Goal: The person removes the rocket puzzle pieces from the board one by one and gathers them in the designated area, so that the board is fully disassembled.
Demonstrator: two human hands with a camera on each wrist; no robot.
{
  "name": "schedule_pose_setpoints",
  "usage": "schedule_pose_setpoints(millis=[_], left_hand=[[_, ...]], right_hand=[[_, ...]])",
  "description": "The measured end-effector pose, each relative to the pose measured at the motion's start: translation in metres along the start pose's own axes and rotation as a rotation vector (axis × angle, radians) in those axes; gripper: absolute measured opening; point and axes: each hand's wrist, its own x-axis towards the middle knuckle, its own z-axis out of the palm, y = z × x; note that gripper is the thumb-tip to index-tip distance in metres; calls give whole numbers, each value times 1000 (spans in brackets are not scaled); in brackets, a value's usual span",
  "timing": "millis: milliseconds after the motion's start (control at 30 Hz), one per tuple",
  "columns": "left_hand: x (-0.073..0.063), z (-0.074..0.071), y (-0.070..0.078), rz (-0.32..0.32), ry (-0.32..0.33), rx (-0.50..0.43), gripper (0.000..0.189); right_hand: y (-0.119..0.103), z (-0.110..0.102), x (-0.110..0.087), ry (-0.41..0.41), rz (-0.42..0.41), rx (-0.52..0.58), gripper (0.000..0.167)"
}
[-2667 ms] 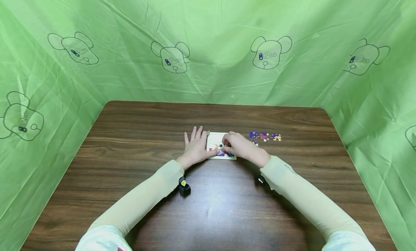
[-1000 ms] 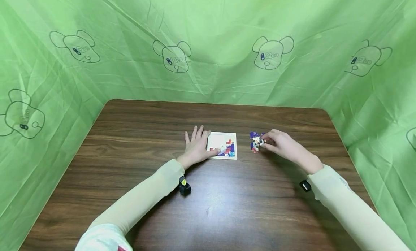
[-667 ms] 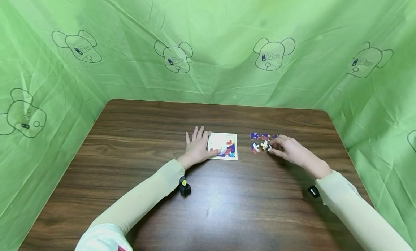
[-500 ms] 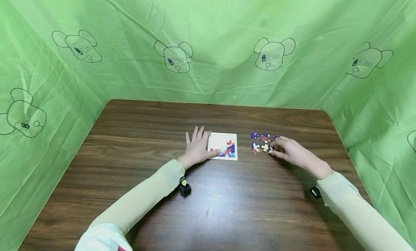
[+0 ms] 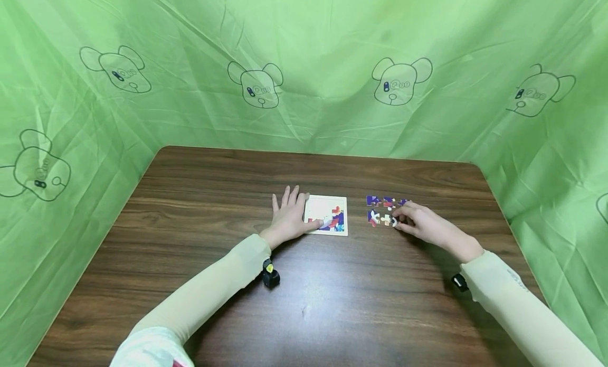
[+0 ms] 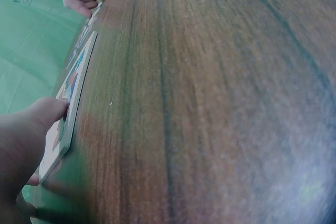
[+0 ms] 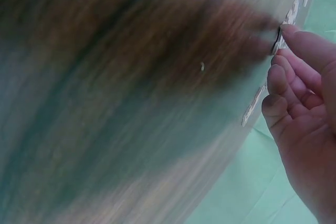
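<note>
My left hand lies with spread fingers at the left side of a white-framed puzzle tray, its thumb resting on the lower part. Colourful pieces fill the tray's bottom and right; the rest of its bed is white. To the right of the tray, my right hand pinches a small puzzle piece between thumb and fingers, low at the tabletop. Just left of that is a pale puzzle piece, and farther left a purple-and-white puzzle piece. Fingers partly cover the pinched piece.
Behind these lies a row of loose pieces: a purple one, a red-and-purple one and one partly hidden by the right hand. The brown wooden table is bordered by green cloth at the back and sides.
From the tray my right hand has moved right to the loose pieces, carried a piece across them and lowered it at the front row's right end. My left hand has stayed on the tray.
</note>
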Motion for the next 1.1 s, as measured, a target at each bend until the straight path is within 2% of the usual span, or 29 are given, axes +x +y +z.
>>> schedule_pose_setpoints(millis=[433, 700, 1100], left_hand=[[0, 1, 0, 1, -1, -2, 90], [1, 5, -3, 8, 12, -15, 91], [2, 5, -4, 9, 12, -11, 91]], right_hand=[[-1, 0, -2, 31, 9, -3, 23], [1, -2, -4, 1, 73, -3, 21], [4, -1, -5, 19, 67, -3, 22]])
